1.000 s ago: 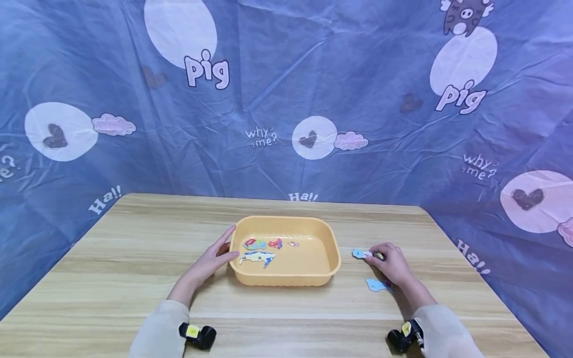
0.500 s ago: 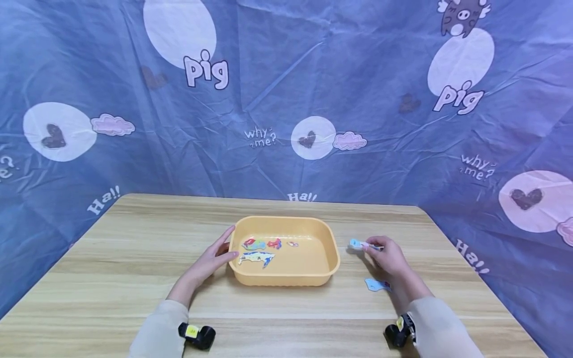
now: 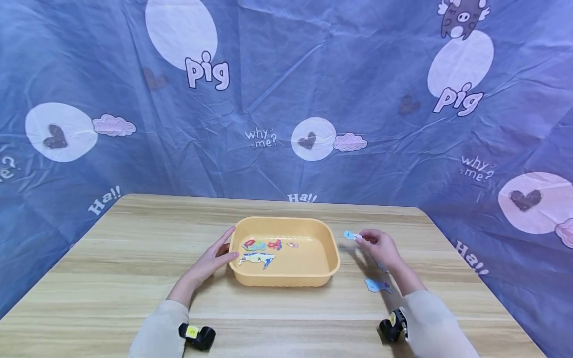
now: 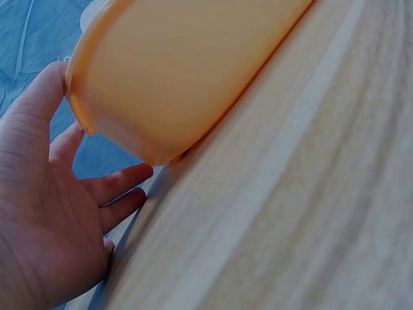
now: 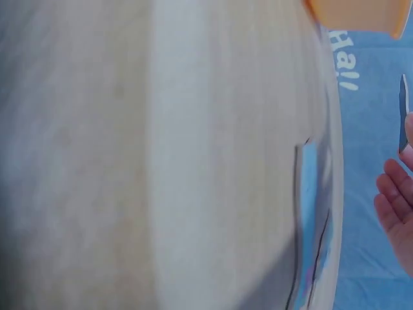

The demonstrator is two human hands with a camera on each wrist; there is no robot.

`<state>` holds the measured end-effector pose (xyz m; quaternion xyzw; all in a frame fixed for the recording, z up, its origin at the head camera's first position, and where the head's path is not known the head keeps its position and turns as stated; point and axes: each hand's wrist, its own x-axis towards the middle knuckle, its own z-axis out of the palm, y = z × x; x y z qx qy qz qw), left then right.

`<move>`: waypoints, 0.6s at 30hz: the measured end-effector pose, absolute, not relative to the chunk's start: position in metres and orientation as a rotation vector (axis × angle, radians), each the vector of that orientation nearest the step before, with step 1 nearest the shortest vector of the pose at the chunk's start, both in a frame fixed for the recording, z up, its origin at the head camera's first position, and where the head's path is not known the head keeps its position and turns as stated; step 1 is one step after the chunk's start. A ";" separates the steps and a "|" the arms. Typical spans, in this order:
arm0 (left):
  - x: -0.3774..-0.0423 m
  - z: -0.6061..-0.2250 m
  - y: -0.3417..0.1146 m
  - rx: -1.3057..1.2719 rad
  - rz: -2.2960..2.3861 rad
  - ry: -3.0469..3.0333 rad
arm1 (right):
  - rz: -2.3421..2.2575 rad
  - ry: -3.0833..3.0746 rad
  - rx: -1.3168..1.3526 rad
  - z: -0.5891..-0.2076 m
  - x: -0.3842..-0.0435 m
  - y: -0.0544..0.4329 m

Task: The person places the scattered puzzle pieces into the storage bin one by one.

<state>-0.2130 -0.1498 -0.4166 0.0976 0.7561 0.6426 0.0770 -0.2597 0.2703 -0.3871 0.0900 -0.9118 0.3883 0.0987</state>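
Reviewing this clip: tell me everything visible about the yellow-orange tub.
The yellow-orange tub is a shallow, open-topped rounded rectangle with a rolled-looking rim and smooth, slightly glossy walls, probably plastic. It sits upright on the wood-grain table, long side toward the person. Four printed flat pieces lie inside, mostly toward its left. The left hand touches its left end, thumb at the rim; the right hand is apart from it.

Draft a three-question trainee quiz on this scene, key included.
1. True or false: the left hand touches the yellow-orange rectangular plastic tray.
2. Where does the right hand hold the thin light-blue-and-white cut-out? A) Inside the tray; B) raised off the wood-grain table; C) flat on the table.
3. Short answer: in the head view, which side of the tray has the loose flat light-blue cut-out?

Key: 1 true; 2 B; 3 right.
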 end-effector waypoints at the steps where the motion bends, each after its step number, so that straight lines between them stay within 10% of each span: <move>1: -0.213 -0.417 -0.150 0.294 1.924 2.267 | 1.160 -2.690 0.267 -0.386 -0.260 0.268; 18: -0.214 -0.417 -0.150 0.308 1.909 2.283 | 1.313 -2.558 0.275 -0.368 -0.266 0.233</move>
